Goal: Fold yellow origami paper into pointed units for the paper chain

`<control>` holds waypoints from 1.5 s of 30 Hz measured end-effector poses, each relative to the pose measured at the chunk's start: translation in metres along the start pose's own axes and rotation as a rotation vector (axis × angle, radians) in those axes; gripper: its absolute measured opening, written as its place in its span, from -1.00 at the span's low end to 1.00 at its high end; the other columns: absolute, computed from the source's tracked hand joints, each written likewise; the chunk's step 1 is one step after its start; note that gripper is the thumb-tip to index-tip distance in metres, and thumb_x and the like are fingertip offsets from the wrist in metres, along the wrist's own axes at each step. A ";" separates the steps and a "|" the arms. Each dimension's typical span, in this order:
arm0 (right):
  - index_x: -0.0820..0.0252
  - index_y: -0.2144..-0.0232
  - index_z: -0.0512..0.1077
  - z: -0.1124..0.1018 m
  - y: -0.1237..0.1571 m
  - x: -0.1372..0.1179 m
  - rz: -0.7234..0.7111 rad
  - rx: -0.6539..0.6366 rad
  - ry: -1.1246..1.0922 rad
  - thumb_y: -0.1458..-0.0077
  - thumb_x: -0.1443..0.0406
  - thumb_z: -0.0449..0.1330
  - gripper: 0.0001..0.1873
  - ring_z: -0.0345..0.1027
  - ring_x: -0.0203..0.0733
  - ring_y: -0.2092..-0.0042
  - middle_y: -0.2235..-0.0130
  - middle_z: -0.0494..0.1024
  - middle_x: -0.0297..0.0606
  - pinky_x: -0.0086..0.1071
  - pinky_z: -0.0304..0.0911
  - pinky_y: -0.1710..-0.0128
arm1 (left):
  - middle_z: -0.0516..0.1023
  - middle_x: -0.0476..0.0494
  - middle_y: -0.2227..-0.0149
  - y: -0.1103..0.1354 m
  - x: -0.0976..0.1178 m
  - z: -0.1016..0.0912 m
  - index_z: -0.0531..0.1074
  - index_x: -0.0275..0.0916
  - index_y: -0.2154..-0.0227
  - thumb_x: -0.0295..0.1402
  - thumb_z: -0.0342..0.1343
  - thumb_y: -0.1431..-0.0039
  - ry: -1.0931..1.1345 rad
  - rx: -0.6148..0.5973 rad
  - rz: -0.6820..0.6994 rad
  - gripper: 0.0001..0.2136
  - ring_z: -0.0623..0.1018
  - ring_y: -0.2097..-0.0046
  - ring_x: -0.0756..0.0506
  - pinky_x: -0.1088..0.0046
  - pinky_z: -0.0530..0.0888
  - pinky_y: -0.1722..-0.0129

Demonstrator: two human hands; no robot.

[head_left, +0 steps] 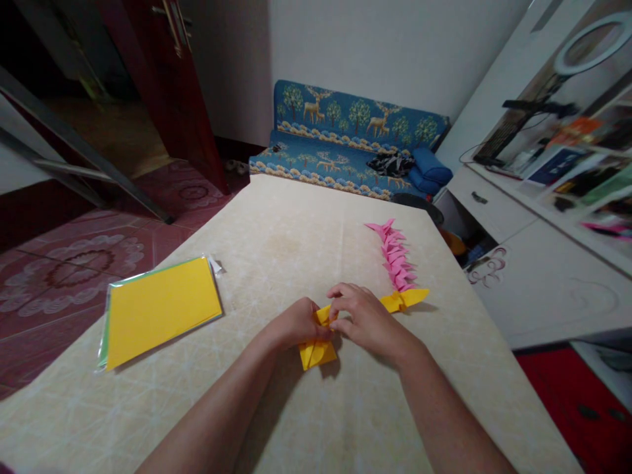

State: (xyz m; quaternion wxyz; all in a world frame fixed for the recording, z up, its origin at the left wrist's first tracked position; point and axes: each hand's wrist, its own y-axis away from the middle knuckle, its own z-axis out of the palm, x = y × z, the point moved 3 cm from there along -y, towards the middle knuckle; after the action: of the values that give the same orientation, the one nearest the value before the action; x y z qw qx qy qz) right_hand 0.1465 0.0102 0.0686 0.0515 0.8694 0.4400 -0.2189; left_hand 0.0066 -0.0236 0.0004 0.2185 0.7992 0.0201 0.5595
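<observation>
A folded piece of yellow paper (318, 353) is held just above or on the tabletop, partly covered by my fingers. My left hand (299, 322) grips it from the left, fingers closed around it. From the right, my right hand (358, 316) pinches its upper part with bent fingers. Behind my right hand lies another yellow folded paper piece (405, 300), long and pointed at its right end. It touches or nearly touches the near end of a row of pink folded paper pieces (395, 257), which runs away from me.
A packet of coloured paper (162, 309), yellow on top with green at its edge, lies on the left of the table (296, 217). Beyond the table stands a blue patterned sofa (355, 138). A white cabinet (528, 263) is at the right, a red door (168, 85) at the left.
</observation>
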 end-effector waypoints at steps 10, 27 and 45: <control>0.25 0.52 0.47 -0.011 -0.013 0.003 0.008 -0.178 -0.069 0.13 0.49 0.19 -0.90 0.32 -0.30 0.36 0.43 0.49 -0.31 -0.48 0.13 0.36 | 0.47 -0.10 0.56 0.003 0.004 -0.003 0.47 -0.37 0.55 -0.25 0.16 0.23 -0.111 -0.037 -0.024 -0.76 0.40 0.56 -0.01 0.54 0.26 0.60; 0.26 0.46 0.44 0.013 0.010 0.026 0.269 0.227 -0.617 0.18 0.40 0.23 -0.89 0.33 -0.28 0.36 0.44 0.47 -0.33 -0.44 0.24 0.35 | 0.39 -0.04 0.62 0.004 0.000 -0.003 0.43 -0.35 0.57 -0.24 0.17 0.21 0.027 -0.043 0.016 -0.77 0.33 0.61 0.03 0.55 0.21 0.64; 0.23 0.50 0.47 0.007 0.015 0.028 0.217 0.164 -0.611 0.14 0.48 0.15 -0.87 0.35 -0.26 0.32 0.41 0.50 -0.31 -0.44 0.21 0.31 | 0.40 -0.06 0.62 0.009 0.006 -0.003 0.43 -0.37 0.54 -0.12 0.17 0.16 0.014 -0.139 0.012 -0.67 0.32 0.62 0.03 0.54 0.20 0.63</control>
State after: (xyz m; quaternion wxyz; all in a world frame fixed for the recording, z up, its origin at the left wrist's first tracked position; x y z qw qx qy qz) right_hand 0.1701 0.0201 0.0485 0.1340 0.8065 0.2897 -0.4976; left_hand 0.0042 -0.0289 0.0104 0.2701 0.7784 -0.0220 0.5662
